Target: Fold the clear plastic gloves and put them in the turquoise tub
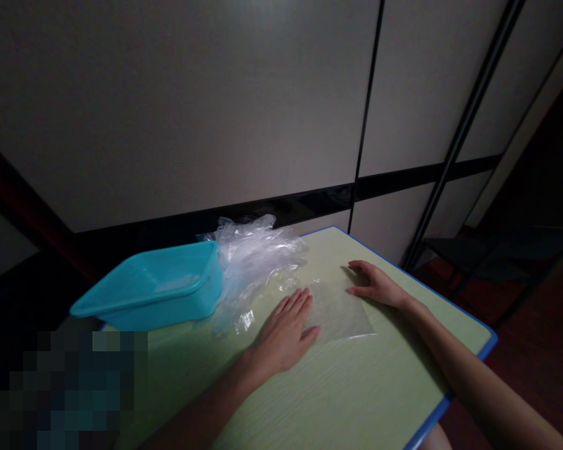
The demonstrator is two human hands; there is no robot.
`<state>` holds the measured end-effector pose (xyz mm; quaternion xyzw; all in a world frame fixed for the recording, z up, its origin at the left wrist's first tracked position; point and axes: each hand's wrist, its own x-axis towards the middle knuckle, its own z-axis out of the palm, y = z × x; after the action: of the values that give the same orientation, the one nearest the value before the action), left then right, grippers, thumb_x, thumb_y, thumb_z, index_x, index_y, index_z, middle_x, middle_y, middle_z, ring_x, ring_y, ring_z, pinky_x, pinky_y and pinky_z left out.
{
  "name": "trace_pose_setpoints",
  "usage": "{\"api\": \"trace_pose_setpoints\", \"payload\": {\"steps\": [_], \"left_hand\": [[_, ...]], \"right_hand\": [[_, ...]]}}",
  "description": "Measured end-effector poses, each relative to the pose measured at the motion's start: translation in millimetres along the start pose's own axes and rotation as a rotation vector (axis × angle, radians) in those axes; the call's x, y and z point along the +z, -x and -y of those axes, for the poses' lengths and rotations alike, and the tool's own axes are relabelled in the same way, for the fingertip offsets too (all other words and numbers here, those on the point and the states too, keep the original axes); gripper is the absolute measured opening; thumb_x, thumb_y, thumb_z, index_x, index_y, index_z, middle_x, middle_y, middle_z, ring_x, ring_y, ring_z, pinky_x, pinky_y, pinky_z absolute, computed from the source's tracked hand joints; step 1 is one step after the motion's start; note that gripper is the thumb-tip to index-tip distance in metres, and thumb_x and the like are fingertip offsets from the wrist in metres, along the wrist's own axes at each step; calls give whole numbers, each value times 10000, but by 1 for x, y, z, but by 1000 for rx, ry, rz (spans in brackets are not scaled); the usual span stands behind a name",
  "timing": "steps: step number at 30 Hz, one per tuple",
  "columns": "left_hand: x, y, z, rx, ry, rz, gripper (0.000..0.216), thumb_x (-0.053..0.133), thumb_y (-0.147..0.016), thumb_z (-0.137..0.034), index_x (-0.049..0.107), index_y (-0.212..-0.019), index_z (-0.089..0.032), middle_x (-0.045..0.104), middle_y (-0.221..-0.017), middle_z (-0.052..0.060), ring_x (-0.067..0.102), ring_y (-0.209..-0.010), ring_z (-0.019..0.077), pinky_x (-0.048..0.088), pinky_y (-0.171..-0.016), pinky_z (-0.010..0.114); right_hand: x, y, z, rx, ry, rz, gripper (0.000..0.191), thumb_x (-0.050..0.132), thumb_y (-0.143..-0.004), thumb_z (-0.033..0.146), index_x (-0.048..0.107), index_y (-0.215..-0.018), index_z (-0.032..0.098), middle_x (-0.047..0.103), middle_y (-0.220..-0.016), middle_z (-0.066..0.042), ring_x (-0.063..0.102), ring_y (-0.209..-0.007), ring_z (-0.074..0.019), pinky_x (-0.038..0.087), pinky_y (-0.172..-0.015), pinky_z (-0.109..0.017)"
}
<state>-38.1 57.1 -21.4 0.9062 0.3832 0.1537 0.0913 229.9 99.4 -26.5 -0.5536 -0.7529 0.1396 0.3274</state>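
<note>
As left hand (pixel 286 328) and right hand (pixel 375 284) lie spread, plastic sheet (pixel 342 312) lies beneath them.

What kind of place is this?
Probably a dim indoor workroom or classroom: a small green desk with blue edging stands against a panelled wall, with a turquoise tub and a heap of clear plastic bags on it.

Looks like a classroom or plain office room: small green desk (pixel 356 387) with blue edging, bare panelled wall (pixel 192 106) with black trim, dim lighting.
</note>
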Motion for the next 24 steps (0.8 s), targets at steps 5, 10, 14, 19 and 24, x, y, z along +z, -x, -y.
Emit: {"api": "trace_pose_setpoints", "payload": {"steps": [5, 10, 14, 19, 24], "left_hand": [[-2, 0, -2, -4, -21, 13, 521, 419, -849, -349, 335, -1311, -122, 285, -1388, 112, 215, -1291, 216, 168, -1046, 370], [0, 1, 0, -9, 4, -16, 536, 444, -835, -341, 323, -1313, -130, 274, -1394, 115, 196, -1296, 220, 175, -1047, 376], [-2, 0, 1, -17, 31, -102, 540, 457, -828, -327, 318, -1306, -121, 248, -1406, 122, 182, -1301, 218, 206, -1044, 384], [-16, 10, -3, 110, -21, -205, 333, 457, -802, -176, 511, -1130, -158, 435, -1295, 87, 366, -1207, 195, 306, -1003, 352], [-25, 30, -8, 212, -60, -164, 242, 423, -810, -128, 608, -959, -179, 597, -1083, 67, 532, -1018, 199, 423, -885, 361]], "right_hand": [[9, -6, -6, 50, 28, -91, 450, 652, -667, 317, 496, -1056, 155, 590, -959, -93, 563, -865, -200, 445, -770, -337], [14, -11, -8, 95, 83, -188, 347, 622, -689, 310, 520, -983, 156, 573, -883, -84, 558, -792, -197, 448, -724, -342], [8, -4, 8, 44, 77, -214, 183, 521, -774, 281, 531, -918, 168, 563, -901, -82, 554, -768, -177, 448, -701, -313], [-12, 33, 47, -325, 228, 2, 147, 434, -849, 213, 571, -812, 175, 586, -850, -75, 542, -775, -173, 406, -704, -300], [-29, 72, 66, -605, 575, 195, 240, 384, -889, 170, 586, -760, 174, 594, -809, -56, 523, -737, -164, 365, -673, -314]]}}
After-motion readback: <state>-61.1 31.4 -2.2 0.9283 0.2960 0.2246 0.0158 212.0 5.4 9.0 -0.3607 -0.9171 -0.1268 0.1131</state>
